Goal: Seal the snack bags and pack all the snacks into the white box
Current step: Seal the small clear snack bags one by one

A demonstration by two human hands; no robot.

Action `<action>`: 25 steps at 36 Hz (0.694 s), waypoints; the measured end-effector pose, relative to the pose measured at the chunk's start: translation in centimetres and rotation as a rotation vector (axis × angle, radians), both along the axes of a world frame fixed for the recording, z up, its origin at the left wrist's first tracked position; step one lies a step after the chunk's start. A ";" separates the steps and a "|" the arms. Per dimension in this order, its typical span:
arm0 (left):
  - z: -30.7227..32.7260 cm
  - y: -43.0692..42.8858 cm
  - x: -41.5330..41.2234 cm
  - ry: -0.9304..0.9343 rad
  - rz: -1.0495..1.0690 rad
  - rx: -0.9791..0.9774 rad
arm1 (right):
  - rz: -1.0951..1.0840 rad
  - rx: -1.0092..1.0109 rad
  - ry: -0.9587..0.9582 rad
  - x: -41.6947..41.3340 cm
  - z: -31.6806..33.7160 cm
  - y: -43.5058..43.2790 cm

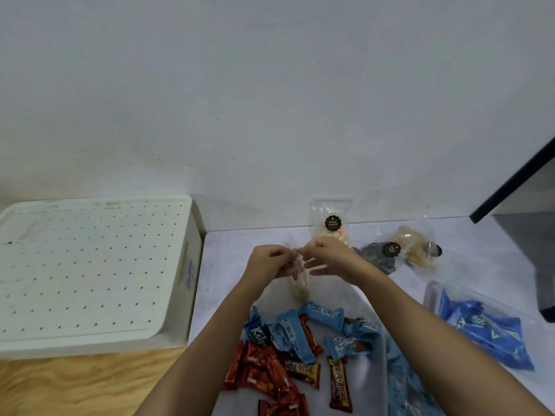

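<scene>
While both forearms are reaching out over them, loose wrapped bars (pixel 285 355) are lying heaped on the near part of the grey bench (pixel 222 265), red and blue wrappers mixed. Right of the heap, a clear bag of blue packets (pixel 486 328) is lying flat. A second clear bag with blue packets (pixel 402 385) is lying under the right forearm.

At the far edge a labelled clear bag (pixel 332 223) is standing against the wall, its lower part hidden behind the right hand (pixel 330 256). Right of it a dark patterned pouch (pixel 375 258) is lying beside a clear bag of brown pieces (pixel 411 247).

Left hand (pixel 270 259) and right hand are both pinching the top of a small clear snack bag (pixel 301 285), which is hanging upright with pale bits in its bottom. Cannot tell whether it is touching the bench.

White box (pixel 90 265) is sitting just left of the bench on a wooden surface (pixel 75 385), its dotted lid on and its contents unseen.
</scene>
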State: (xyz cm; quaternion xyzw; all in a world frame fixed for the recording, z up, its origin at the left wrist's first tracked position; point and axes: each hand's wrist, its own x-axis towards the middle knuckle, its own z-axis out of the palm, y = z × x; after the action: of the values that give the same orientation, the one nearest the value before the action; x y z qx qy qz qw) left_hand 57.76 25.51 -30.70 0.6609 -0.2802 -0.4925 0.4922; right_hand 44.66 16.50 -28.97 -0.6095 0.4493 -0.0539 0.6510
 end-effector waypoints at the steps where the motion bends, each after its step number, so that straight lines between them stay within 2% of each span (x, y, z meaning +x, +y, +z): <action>1: 0.0 0.0 0.1 0.067 0.021 -0.005 | 0.033 -0.022 0.002 -0.3 -0.4 0.3; 5: -0.4 -0.2 0.1 0.274 0.048 -0.001 | 0.054 -0.155 0.000 -0.9 -1.4 1.2; 8: -0.4 -0.3 0.1 0.329 0.043 0.002 | 0.048 -0.260 -0.021 -1.0 -1.7 1.5; 13: 0.1 -1.0 0.4 0.223 0.053 0.028 | 0.026 -0.285 -0.022 -1.1 -1.9 1.2; 18: 0.5 -1.5 0.6 0.085 0.066 0.067 | 0.027 -0.402 0.064 -0.7 -1.7 0.8; 22: 0.5 -1.9 0.5 0.102 0.143 0.100 | 0.055 -0.444 0.044 -0.8 -1.5 1.0; 25: 0.7 -1.9 0.3 0.198 0.194 0.091 | 0.123 -0.536 0.004 -1.4 -1.6 1.6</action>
State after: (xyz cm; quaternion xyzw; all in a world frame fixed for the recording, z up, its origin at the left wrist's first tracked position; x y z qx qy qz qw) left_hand 58.09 23.58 -29.96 0.6545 -0.1424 -0.5176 0.5324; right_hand 43.26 18.10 -30.58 -0.7862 0.3826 -0.1298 0.4676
